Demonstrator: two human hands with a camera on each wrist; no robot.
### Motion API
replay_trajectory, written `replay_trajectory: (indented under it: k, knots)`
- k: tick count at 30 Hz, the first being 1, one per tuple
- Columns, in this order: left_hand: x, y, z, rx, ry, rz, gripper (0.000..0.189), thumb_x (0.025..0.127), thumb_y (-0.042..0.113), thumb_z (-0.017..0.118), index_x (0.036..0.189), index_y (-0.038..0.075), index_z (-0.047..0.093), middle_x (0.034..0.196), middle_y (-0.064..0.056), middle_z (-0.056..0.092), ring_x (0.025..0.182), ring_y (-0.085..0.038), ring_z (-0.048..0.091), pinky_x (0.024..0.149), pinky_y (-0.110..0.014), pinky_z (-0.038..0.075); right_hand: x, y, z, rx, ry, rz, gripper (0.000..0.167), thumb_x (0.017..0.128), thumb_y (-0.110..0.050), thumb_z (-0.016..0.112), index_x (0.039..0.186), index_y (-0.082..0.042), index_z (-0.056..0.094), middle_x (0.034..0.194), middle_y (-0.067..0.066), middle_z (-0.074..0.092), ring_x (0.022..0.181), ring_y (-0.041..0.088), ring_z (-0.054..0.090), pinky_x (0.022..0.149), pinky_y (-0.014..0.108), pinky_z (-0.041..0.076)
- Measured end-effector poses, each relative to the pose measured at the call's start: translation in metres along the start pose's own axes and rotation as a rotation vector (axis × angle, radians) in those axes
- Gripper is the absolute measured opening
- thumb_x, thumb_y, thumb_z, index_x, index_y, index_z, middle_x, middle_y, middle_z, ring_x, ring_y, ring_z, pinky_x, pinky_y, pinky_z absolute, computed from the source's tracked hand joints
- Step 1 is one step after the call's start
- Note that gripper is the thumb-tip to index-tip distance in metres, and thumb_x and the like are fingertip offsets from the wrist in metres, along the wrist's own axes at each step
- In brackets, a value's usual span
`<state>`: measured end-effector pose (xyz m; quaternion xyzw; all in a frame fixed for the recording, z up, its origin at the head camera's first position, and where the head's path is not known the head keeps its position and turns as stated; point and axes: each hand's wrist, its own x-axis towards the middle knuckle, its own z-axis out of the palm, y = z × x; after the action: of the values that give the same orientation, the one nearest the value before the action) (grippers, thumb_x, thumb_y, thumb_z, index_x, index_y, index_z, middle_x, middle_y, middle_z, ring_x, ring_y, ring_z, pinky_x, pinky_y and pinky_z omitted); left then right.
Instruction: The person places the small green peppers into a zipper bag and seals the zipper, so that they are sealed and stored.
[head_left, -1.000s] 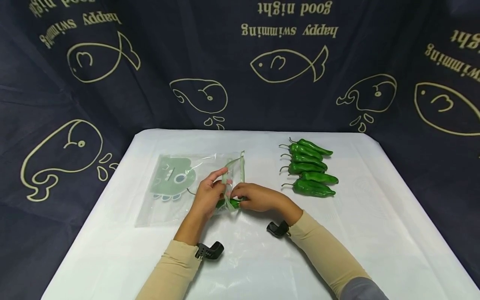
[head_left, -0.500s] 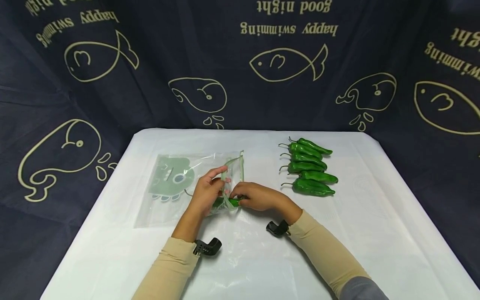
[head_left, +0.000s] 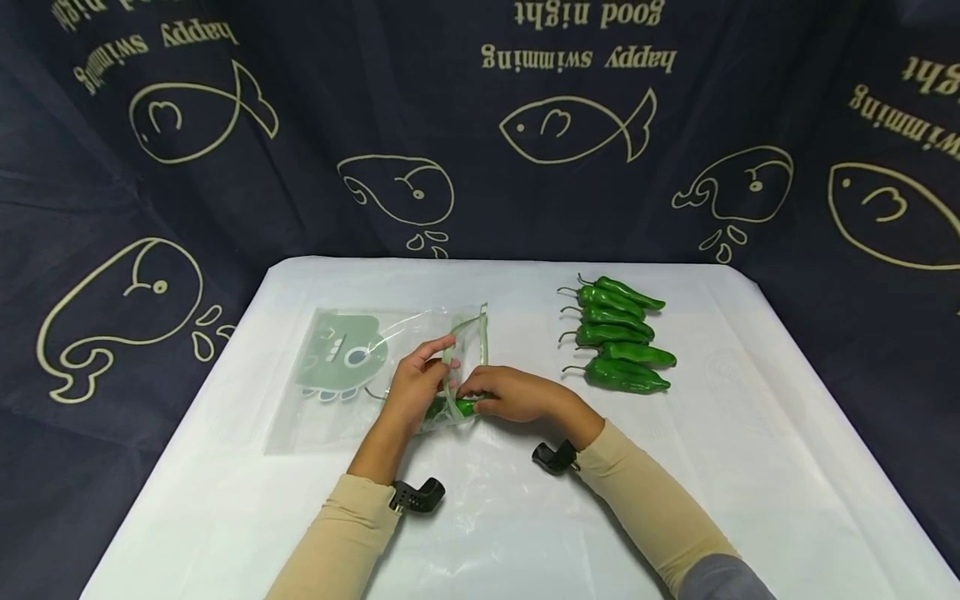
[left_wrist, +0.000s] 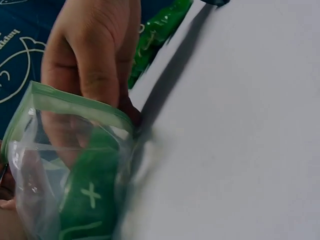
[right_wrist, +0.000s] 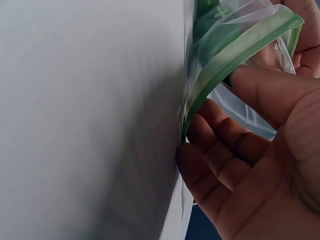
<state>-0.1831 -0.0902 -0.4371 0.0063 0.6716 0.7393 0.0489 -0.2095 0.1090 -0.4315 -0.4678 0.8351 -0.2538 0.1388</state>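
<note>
On the table (head_left: pixel 517 533), left hand (head_left: pixel 411 385) pinches the bag (head_left: pixel 360 354) while right hand (head_left: pixel 513 394) curls at a pepper (head_left: pixel 466 407), can't tell if gripping.

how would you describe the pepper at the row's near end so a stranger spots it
On the white table, look right of the clear bag with the green cartoon print. There, six green peppers lie in a row. The target is the pepper at the near end: unlike the rest, its only neighbour lies on its far side.

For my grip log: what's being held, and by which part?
Left hand: the clear zip bag, near its open mouth. Right hand: the green pepper, by its end at that mouth.
</note>
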Motion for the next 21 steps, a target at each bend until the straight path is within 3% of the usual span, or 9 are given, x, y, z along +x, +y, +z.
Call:
replay_trajectory:
  k: [5,10,21]
  knots:
    - [0.001,-0.006,-0.002,-0.026,0.033,0.015,0.048,0.092,-0.007,0.049,0.139,0.002,0.057,0.127,-0.026,0.058,0.084,-0.016,0.063,0.074,-0.023,0.054,-0.002,-0.002,-0.001,-0.007,0.016,0.004,0.024,0.097,-0.011,0.063,0.12,-0.01,0.069,0.116,0.003,0.064,0.11,0.014,0.058,0.096,0.034,0.048]
    - [0.001,-0.007,-0.001,-0.063,0.019,0.046,0.049,0.092,-0.008,0.048,0.14,-0.002,0.054,0.129,-0.026,0.056,0.088,-0.014,0.064,0.073,-0.022,0.055,-0.011,0.0,-0.007,-0.041,0.056,0.005,0.023,0.097,-0.007,0.062,0.119,-0.008,0.068,0.117,0.003,0.062,0.11,0.016,0.058,0.095,0.036,0.049]
    - [0.0,-0.008,-0.003,-0.076,0.041,0.053,0.051,0.089,-0.01,0.048,0.139,-0.003,0.054,0.136,-0.018,0.052,0.086,-0.011,0.062,0.064,-0.019,0.052,-0.056,0.001,-0.029,-0.072,0.232,0.043,0.024,0.096,-0.007,0.064,0.119,-0.004,0.066,0.119,0.004,0.062,0.114,0.022,0.058,0.095,0.042,0.05]
